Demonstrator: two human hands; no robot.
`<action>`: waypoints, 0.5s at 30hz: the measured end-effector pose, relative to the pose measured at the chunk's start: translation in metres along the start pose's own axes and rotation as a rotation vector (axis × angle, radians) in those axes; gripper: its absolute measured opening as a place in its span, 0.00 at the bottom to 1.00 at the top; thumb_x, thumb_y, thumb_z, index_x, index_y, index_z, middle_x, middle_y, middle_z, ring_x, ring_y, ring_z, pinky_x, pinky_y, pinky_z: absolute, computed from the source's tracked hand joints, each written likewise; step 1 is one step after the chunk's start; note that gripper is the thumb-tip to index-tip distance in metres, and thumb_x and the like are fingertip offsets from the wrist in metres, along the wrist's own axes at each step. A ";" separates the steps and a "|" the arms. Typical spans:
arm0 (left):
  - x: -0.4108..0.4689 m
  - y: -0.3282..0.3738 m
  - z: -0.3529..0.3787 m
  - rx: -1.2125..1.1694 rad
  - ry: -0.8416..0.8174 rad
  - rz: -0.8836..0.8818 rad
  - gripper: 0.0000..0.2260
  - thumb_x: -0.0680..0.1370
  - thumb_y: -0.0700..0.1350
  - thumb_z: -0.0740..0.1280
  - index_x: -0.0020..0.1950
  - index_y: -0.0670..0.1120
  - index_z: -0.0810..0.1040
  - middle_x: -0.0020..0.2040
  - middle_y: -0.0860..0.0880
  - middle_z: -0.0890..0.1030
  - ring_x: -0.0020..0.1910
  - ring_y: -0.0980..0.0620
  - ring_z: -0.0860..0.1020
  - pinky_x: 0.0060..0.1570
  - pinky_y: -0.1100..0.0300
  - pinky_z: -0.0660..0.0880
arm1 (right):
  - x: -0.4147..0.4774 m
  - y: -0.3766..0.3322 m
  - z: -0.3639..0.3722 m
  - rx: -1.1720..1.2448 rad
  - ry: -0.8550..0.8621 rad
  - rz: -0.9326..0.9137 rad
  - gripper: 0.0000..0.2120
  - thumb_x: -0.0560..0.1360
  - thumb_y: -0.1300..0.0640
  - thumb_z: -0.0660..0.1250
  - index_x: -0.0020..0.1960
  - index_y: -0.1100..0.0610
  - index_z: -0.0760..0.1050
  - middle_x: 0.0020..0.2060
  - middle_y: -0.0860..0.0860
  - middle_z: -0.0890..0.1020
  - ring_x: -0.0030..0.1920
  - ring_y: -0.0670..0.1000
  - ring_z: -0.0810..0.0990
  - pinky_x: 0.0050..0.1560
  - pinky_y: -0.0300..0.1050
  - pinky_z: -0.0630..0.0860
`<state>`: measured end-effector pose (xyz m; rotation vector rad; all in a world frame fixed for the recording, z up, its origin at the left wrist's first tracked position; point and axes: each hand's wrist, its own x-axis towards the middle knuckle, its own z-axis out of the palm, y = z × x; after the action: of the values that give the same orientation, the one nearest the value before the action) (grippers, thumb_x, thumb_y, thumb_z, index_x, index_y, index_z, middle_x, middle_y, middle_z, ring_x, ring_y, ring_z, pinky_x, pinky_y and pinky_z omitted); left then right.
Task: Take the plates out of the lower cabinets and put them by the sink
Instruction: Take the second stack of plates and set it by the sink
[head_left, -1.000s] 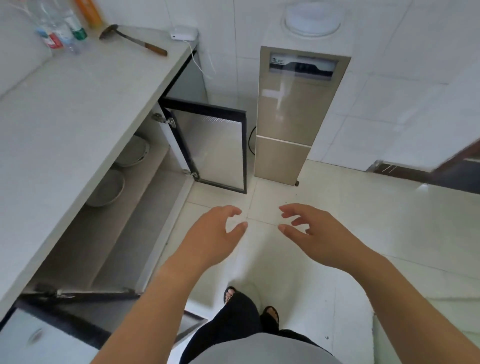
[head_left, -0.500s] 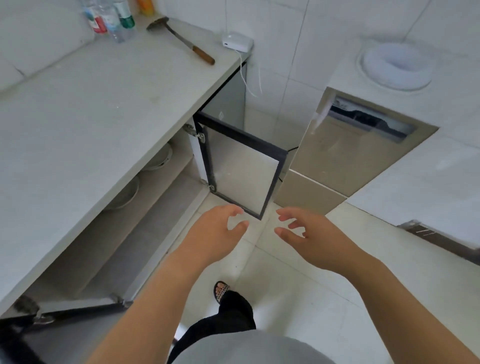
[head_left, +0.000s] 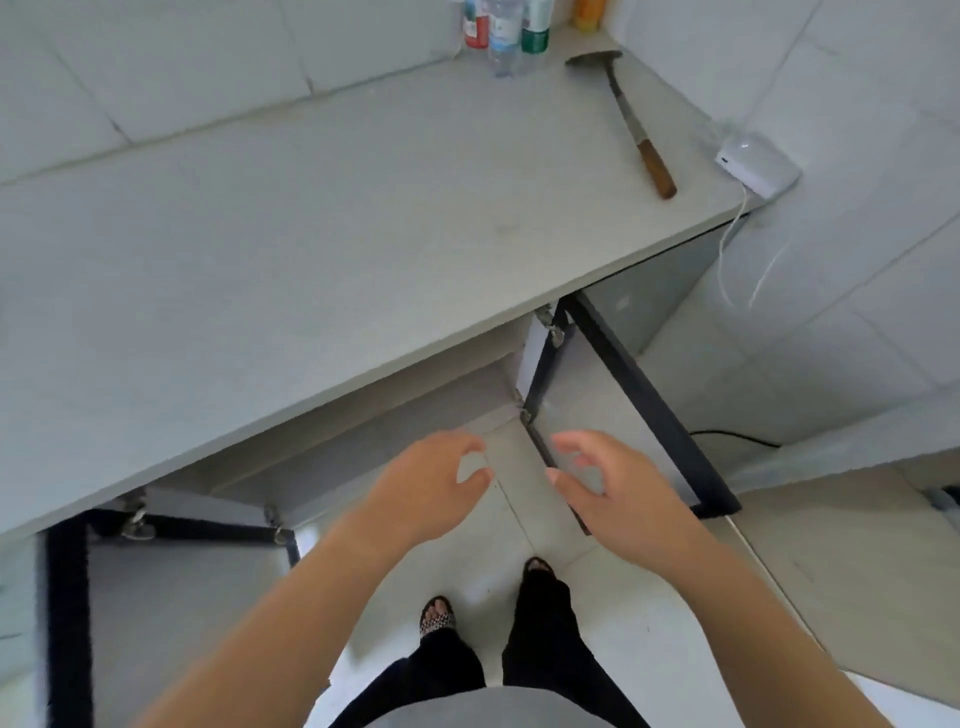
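Note:
The lower cabinet (head_left: 395, 431) stands open under the grey countertop (head_left: 311, 234), and the countertop's edge hides its shelves, so no plates show. My left hand (head_left: 426, 488) and my right hand (head_left: 618, 493) hover side by side in front of the cabinet opening, palms facing, fingers spread and curled, holding nothing. The right hand is over the lower corner of the open right door (head_left: 649, 415). No sink is in view.
The open left door (head_left: 156, 587) with a black frame swings out at the lower left. On the countertop lie a spatula with a wooden handle (head_left: 639, 130), several bottles (head_left: 504, 31) and a white box with a cable (head_left: 756, 163). My feet (head_left: 488, 603) stand on pale floor tiles.
The view has swung left and tilted down over the countertop, so the plates seen on the cabinet shelf earlier are hidden now. Both hands stay empty and have drawn nearer the cabinet opening.

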<state>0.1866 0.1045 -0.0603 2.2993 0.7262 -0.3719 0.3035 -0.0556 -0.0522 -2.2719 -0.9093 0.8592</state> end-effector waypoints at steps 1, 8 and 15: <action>0.003 -0.002 -0.002 -0.023 0.023 -0.048 0.18 0.79 0.53 0.59 0.68 0.52 0.69 0.67 0.53 0.72 0.65 0.54 0.70 0.62 0.62 0.64 | 0.014 -0.001 -0.005 -0.024 -0.038 -0.043 0.19 0.77 0.48 0.61 0.67 0.49 0.67 0.63 0.42 0.72 0.63 0.41 0.69 0.60 0.35 0.63; 0.026 -0.014 0.004 -0.157 0.181 -0.287 0.18 0.78 0.54 0.60 0.67 0.52 0.69 0.66 0.53 0.73 0.63 0.54 0.72 0.57 0.62 0.67 | 0.096 0.003 -0.018 -0.188 -0.269 -0.199 0.20 0.77 0.48 0.61 0.68 0.47 0.66 0.65 0.42 0.72 0.65 0.42 0.69 0.60 0.36 0.64; 0.037 -0.068 0.020 -0.206 0.255 -0.399 0.18 0.78 0.53 0.60 0.67 0.52 0.69 0.66 0.53 0.73 0.63 0.54 0.72 0.56 0.62 0.67 | 0.144 0.002 0.039 -0.215 -0.344 -0.301 0.20 0.77 0.49 0.61 0.68 0.48 0.66 0.64 0.42 0.72 0.64 0.43 0.69 0.61 0.37 0.64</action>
<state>0.1748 0.1466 -0.1277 2.0208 1.2963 -0.1704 0.3577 0.0595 -0.1298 -2.1141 -1.5191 1.0731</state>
